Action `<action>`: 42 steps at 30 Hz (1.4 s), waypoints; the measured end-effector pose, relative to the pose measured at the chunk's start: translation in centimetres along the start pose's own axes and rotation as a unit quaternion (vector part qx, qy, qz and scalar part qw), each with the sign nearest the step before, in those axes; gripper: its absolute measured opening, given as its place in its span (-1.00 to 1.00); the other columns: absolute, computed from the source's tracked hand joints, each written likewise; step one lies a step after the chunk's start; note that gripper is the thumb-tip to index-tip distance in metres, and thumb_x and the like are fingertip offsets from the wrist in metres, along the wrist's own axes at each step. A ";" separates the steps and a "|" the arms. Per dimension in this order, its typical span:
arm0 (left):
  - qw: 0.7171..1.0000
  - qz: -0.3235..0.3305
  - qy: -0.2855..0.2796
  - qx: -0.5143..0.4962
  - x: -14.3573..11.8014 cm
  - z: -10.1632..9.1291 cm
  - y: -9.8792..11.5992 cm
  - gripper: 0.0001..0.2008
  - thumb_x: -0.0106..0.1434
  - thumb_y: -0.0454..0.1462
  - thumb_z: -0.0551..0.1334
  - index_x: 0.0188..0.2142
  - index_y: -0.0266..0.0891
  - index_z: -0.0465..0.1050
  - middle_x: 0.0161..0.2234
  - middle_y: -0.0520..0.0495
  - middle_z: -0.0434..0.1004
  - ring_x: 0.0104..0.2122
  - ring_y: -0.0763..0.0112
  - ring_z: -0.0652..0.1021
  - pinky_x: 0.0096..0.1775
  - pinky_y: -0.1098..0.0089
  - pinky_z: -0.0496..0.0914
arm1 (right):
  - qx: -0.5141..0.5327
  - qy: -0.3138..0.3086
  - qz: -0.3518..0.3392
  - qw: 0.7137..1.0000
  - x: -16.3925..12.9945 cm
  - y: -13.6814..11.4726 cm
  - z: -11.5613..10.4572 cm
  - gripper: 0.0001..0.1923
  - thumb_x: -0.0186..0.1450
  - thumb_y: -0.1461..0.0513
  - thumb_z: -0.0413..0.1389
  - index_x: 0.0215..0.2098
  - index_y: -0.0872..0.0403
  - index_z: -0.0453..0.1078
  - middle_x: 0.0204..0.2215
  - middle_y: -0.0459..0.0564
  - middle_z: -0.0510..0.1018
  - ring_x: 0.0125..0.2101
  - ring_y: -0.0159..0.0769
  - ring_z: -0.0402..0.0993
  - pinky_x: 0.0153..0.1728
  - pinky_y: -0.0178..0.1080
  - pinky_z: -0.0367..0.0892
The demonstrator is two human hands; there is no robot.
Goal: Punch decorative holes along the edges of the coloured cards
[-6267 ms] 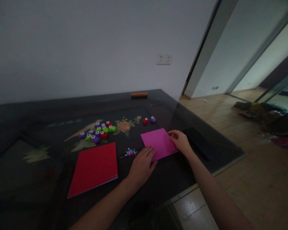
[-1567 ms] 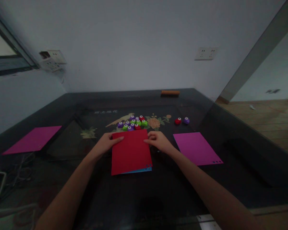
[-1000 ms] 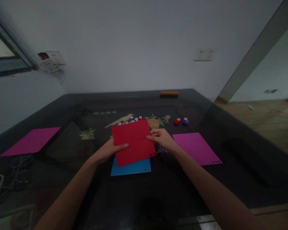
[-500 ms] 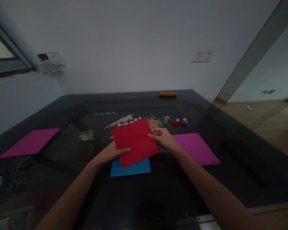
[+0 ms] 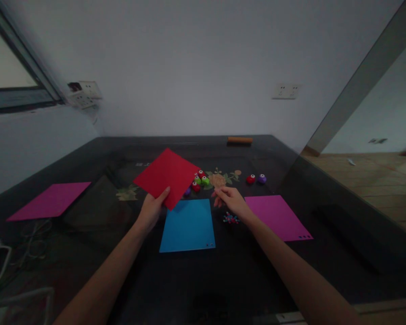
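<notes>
Holding a red sheet (image 5: 167, 176) by its near corner, the left hand (image 5: 151, 212) keeps it lifted off the bench (image 5: 88, 253), tilted, with thumb on top and fingers underneath, so the grip is pinched shut on the paper. The right hand (image 5: 232, 201) hovers low just beside the far right corner of a blue sheet (image 5: 188, 225), fingers loosely spread and holding nothing. The blue sheet lies flat between the two hands, small holes along its near right edge.

By its look the red sheet is thin craft paper: very light, it stays flat when held by one corner, yet would crease under a hard pinch. A corner or edge, thumb over and fingers under, seems the sound place to take it.

Small paper bits (image 5: 230, 219) lie just beside the right wrist. A pink sheet (image 5: 277, 216) lies to the right, another pink sheet (image 5: 50, 200) well off to the left. Beyond the red sheet sits a cluster of small punches (image 5: 199, 181), two more punches (image 5: 256, 179) apart to the right.
</notes>
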State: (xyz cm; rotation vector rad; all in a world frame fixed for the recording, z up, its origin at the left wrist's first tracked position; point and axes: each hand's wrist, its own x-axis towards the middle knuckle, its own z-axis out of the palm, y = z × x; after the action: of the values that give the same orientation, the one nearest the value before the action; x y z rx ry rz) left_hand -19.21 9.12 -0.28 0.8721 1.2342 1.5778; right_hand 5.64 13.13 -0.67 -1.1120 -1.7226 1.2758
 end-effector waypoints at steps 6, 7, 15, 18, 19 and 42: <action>0.997 -0.010 0.042 -0.059 -0.1 0.0 0.8 -0.72 0.18 -0.33 0.24 -0.08 -0.25 0.38 -0.06 -0.12 0.52 -0.22 0.40 0.57 -0.28 0.49 0.49 | -0.185 0.023 -0.013 0.982 0.0 -0.5 1.2 -0.74 0.28 0.15 0.00 -0.33 0.16 0.42 -0.50 -0.02 0.53 -0.54 -0.40 0.41 -0.48 -0.35 0.27; 0.997 -0.010 0.045 -0.064 -0.1 0.1 0.8 -0.72 0.18 -0.34 0.24 -0.08 -0.25 0.37 -0.07 -0.13 0.52 -0.23 0.41 0.58 -0.29 0.49 0.49 | -0.208 0.030 -0.013 0.978 0.3 -0.6 1.5 -0.76 0.27 0.17 0.01 -0.32 0.16 0.43 -0.47 -0.02 0.53 -0.50 -0.38 0.42 -0.44 -0.34 0.27; 0.997 -0.003 0.035 -0.068 -0.5 0.5 0.6 -0.68 0.18 -0.31 0.25 -0.06 -0.26 0.36 0.00 -0.17 0.46 -0.19 0.34 0.57 -0.26 0.42 0.50 | -0.376 0.075 0.009 0.923 4.0 -1.5 4.7 -0.76 0.22 0.19 0.11 -0.19 0.15 0.43 -0.27 0.12 0.53 -0.23 -0.16 0.45 -0.25 -0.20 0.26; 0.998 0.004 0.021 -0.057 -0.5 0.5 0.4 -0.65 0.16 -0.28 0.27 -0.05 -0.26 0.35 0.01 -0.19 0.46 -0.14 0.29 0.55 -0.20 0.37 0.50 | -0.428 0.083 0.017 0.900 4.9 -1.8 6.0 -0.72 0.22 0.15 0.11 -0.18 0.17 0.41 -0.21 0.18 0.50 -0.18 -0.10 0.44 -0.22 -0.17 0.27; 0.998 0.009 0.017 -0.053 -0.5 0.4 0.3 -0.65 0.16 -0.26 0.27 -0.05 -0.27 0.35 0.01 -0.19 0.46 -0.13 0.27 0.55 -0.18 0.35 0.49 | -0.441 0.085 0.019 0.893 5.1 -1.9 6.3 -0.72 0.22 0.15 0.11 -0.18 0.17 0.40 -0.19 0.19 0.49 -0.15 -0.09 0.43 -0.20 -0.17 0.27; 0.996 -0.023 -0.072 0.045 -2.6 1.7 0.5 -0.62 0.01 -0.08 0.34 -0.65 -0.24 0.22 -0.85 0.22 0.12 -0.82 0.65 0.14 -0.71 0.56 0.02 | -0.398 0.098 0.009 0.912 2.9 -1.8 4.7 -0.76 0.23 0.16 0.10 -0.17 0.12 0.38 -0.24 0.13 0.52 -0.19 -0.17 0.46 -0.22 -0.22 0.26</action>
State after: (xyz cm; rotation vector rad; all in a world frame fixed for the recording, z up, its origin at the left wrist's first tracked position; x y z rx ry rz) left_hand -16.91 7.17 0.66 0.9912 1.2203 1.4069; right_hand -0.12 13.89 -0.04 -1.6318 -2.1255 0.4051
